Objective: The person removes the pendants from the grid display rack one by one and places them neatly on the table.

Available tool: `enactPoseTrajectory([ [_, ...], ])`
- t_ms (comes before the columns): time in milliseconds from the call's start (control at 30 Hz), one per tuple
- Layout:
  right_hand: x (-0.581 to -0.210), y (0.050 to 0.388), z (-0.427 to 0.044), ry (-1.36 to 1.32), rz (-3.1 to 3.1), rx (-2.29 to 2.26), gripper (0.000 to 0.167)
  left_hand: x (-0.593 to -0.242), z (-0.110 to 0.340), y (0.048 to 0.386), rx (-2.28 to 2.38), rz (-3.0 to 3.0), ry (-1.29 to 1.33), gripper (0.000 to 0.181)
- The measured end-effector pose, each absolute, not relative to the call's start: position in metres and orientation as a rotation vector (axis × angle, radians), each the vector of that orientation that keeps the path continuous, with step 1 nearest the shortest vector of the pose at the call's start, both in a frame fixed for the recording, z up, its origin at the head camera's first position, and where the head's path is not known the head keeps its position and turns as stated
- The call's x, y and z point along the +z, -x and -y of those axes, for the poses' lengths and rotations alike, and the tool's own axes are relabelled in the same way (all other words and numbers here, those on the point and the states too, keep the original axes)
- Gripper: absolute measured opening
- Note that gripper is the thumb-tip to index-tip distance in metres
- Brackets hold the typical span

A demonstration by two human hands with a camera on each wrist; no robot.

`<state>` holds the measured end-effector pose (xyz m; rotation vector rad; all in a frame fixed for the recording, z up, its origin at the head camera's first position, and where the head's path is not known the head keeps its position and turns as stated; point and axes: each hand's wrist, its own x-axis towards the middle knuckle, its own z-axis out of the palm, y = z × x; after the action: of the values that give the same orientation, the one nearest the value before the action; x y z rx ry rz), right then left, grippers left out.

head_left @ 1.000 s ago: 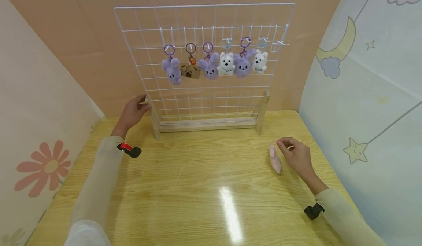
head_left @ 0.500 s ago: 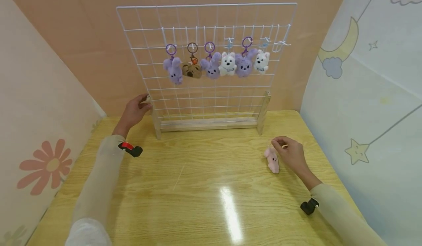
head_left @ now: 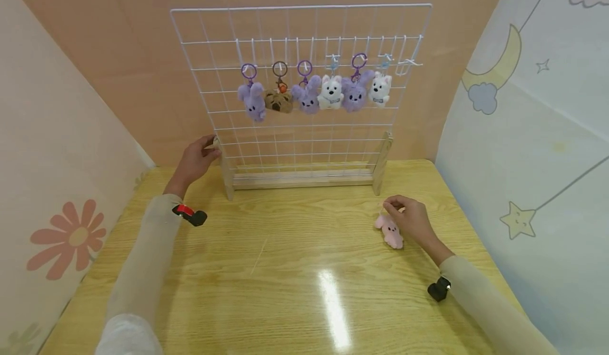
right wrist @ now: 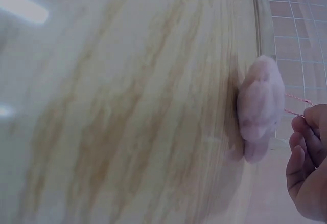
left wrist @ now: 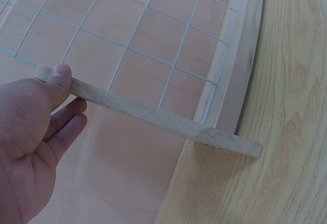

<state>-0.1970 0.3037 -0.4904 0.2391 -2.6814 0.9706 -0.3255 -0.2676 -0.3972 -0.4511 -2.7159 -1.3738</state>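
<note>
My left hand (head_left: 194, 160) grips the upper end of the wooden side post (left wrist: 153, 112) of a white wire grid rack. In the left wrist view the thumb lies on the post, with fingertips at its far side. My right hand (head_left: 411, 218) pinches the thin cord of a pink plush keychain (head_left: 391, 233) low over the table's right half. In the right wrist view, the plush (right wrist: 261, 98) dangles from a reddish cord (right wrist: 294, 112) at the fingertips. Whether it touches the table I cannot tell.
From white hooks on the wire grid (head_left: 304, 133) hang purple bunny plushes (head_left: 254, 103), a brown bear-like plush (head_left: 279, 102) and white dog plushes (head_left: 331, 93). Another white hook (head_left: 408, 64) sits at the right end. Patterned walls (head_left: 533, 159) flank the wooden table (head_left: 285, 270).
My right hand has moved a little left with the pink plush, which has turned so that its face shows. My left hand keeps its grip on the post.
</note>
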Motion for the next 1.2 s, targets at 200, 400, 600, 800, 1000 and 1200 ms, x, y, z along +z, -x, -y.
enactPoseTrajectory([
  [200, -0.492, 0.205, -0.302, -0.259, 2.733, 0.94, 0.017, -0.397, 0.267, 0.325, -1.375, 2.723, 0.444, 0.061],
  [400, -0.495, 0.21, -0.302, -0.244, 2.806, 0.937, 0.018, -0.397, 0.266, 0.325, -1.392, 2.723, 0.442, 0.061],
  [600, -0.495, 0.214, -0.302, -0.249, 2.858, 0.904, 0.019, -0.397, 0.265, 0.325, -1.404, 2.714, 0.445, 0.06],
  [800, -0.487, 0.219, -0.303, -0.29, 2.819, 0.868, 0.018, -0.397, 0.265, 0.323, -1.395, 2.721, 0.432, 0.06],
  [1000, -0.459, 0.225, -0.301, -0.375, 2.7, 0.772, 0.018, -0.397, 0.266, 0.324, -1.365, 2.735, 0.429, 0.06],
  [1200, -0.422, 0.231, -0.297, -0.406, 2.608, 0.728, 0.022, -0.397, 0.267, 0.325, -1.371, 2.735, 0.427, 0.061],
])
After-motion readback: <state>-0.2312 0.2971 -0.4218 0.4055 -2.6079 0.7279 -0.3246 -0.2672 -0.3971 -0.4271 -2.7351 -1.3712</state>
